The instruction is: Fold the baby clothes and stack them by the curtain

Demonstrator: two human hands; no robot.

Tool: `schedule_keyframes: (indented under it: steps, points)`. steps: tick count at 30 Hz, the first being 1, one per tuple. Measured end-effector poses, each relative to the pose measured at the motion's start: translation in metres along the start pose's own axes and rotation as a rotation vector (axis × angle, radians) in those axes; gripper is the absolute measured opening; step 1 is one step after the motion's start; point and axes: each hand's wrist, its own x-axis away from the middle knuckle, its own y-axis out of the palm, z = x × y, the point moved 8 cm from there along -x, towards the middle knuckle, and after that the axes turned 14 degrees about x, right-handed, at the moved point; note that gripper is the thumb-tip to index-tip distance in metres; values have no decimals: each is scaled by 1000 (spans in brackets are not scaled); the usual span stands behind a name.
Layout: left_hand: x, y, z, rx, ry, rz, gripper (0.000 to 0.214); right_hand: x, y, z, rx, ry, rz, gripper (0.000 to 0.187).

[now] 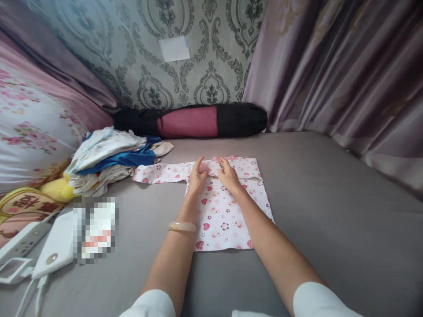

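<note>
A child's long-sleeved top [224, 215], white with pink hearts and small flowers, lies flat on the grey bed sheet. Its left sleeve stretches out to the side, while the right sleeve is folded across the upper body. Near the pink neckline, my left hand [198, 175] rests at the cloth with thumb and fingers apart. Just beside it, my right hand [228, 175] is at the folded sleeve and collar, its fingers loosely curved and spread. Whether the fingertips press on the cloth is hard to see. A pale bangle [182, 226] circles my left wrist.
Rumpled clothes [112, 158] are piled at the left, by a yellow plush [57, 189] and a floral pillow [36, 127]. Nearer lie a power strip [28, 240] and a white device [59, 244] with cables. A black and maroon long bag [188, 122] lies along the wall.
</note>
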Motion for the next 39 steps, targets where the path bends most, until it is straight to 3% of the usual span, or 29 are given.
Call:
schedule_keyframes:
  steps: [5, 12, 21, 27, 33, 39]
  points:
    - [-2, -4, 4, -158, 50, 53, 33, 2, -3, 1, 376, -37, -8, 52]
    - [-6, -16, -1, -301, 58, 154, 30, 9, 3, 3, 679, -31, -11, 51]
    - [-1, -13, 1, -481, 118, 120, 26, 13, -3, 16, 842, 115, -21, 65]
    - [-1, -11, 0, -499, 129, 95, 28, 5, -23, 41, 926, 264, -52, 67]
    - [-1, -8, -2, -514, 182, 74, 25, -2, -41, 56, 961, 276, -122, 67]
    - [-1, -6, -2, -512, 213, 59, 21, -4, -61, 71, 986, 322, -53, 68]
